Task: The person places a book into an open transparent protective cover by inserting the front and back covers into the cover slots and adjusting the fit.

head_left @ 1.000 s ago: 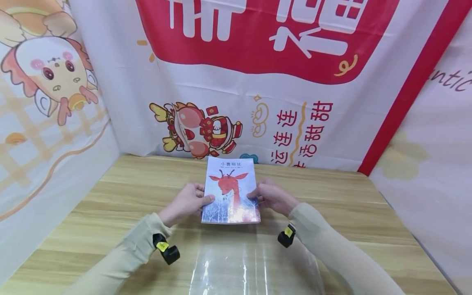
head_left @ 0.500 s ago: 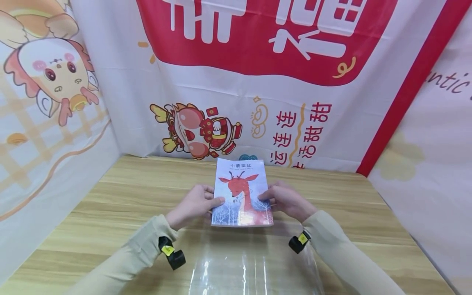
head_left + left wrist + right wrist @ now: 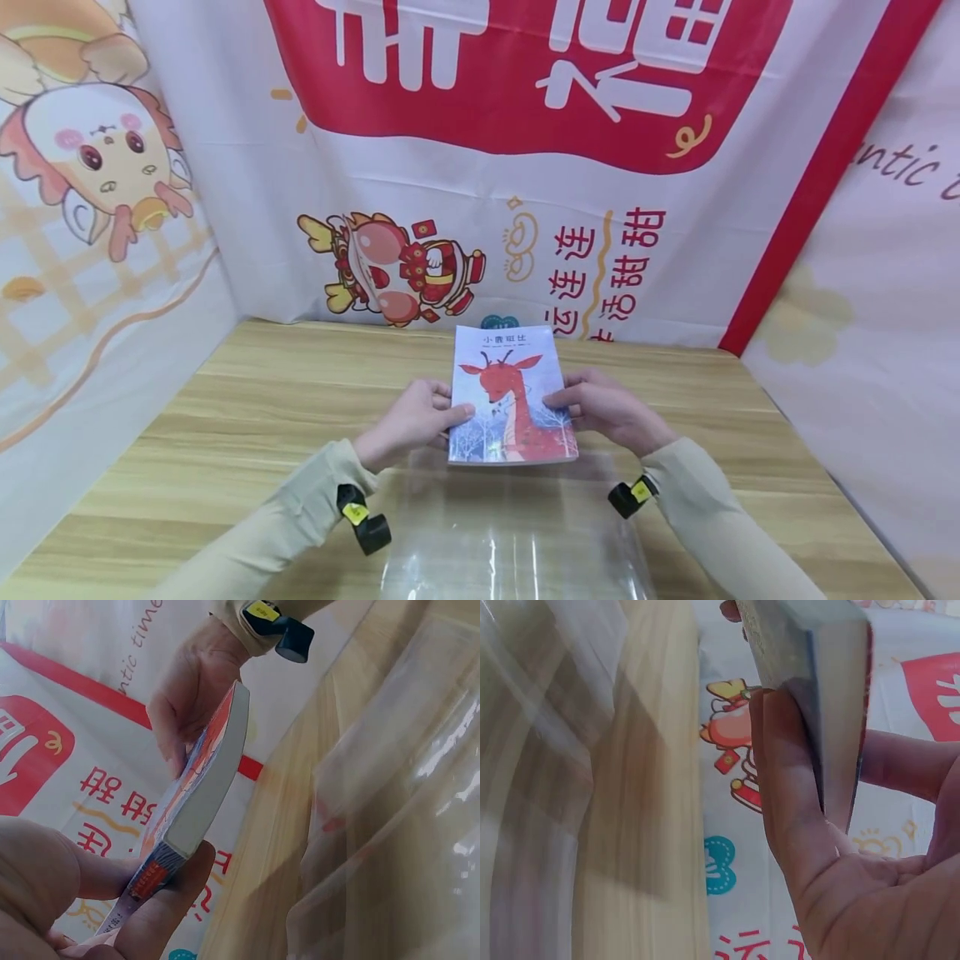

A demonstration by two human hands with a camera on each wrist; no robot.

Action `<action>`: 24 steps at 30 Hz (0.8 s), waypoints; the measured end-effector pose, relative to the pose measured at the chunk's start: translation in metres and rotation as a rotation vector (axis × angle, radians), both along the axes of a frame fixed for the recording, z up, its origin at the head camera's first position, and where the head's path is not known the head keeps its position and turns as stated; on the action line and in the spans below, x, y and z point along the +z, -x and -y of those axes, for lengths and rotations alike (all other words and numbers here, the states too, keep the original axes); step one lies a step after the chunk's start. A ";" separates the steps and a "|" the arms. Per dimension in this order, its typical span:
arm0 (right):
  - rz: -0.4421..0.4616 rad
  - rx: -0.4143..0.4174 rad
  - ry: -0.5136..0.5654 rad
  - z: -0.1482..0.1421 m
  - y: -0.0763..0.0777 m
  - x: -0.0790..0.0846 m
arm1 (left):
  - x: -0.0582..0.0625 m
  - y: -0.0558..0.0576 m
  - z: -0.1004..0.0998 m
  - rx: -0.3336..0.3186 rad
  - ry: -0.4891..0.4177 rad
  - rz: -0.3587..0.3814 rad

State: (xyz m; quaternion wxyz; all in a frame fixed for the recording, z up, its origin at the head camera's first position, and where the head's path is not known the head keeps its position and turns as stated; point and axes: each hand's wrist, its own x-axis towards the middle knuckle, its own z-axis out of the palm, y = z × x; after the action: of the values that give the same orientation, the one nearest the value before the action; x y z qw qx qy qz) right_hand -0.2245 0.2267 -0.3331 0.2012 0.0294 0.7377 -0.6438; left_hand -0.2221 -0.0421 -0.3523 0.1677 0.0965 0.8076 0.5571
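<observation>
From where I stand, the book [image 3: 510, 392] looks to be paper throughout: its printed cover is smooth with a faint gloss, while the page edges [image 3: 214, 776] are pale and matt. The clear sheet [image 3: 517, 533] is thin, see-through plastic, very shiny, streaked with bright reflections. The table [image 3: 225, 417] has a smooth wood-grain surface, real or laminate I can't tell. The hanging [image 3: 450, 179] seems to be creased, matt cloth; the sleeves [image 3: 270, 512] are soft, dull fabric.

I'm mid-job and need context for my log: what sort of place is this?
Probably a makeshift recording booth, not an ordinary room: a printed cloth backdrop hangs behind a wood-grain table, and a black device is strapped at each wrist.
</observation>
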 end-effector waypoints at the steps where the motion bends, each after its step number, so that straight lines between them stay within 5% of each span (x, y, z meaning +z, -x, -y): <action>1: 0.001 -0.004 -0.002 -0.002 0.000 0.001 | 0.000 0.000 -0.001 -0.007 -0.008 0.002; 24: -0.004 -0.042 0.026 -0.028 -0.008 -0.004 | 0.000 -0.008 -0.024 -0.062 -0.060 0.011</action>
State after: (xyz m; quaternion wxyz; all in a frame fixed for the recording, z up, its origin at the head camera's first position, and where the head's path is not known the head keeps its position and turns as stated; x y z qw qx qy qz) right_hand -0.2162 0.2544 -0.3373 0.1864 0.0409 0.7288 -0.6577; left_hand -0.2139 -0.0181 -0.3526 0.1864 0.1236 0.7863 0.5759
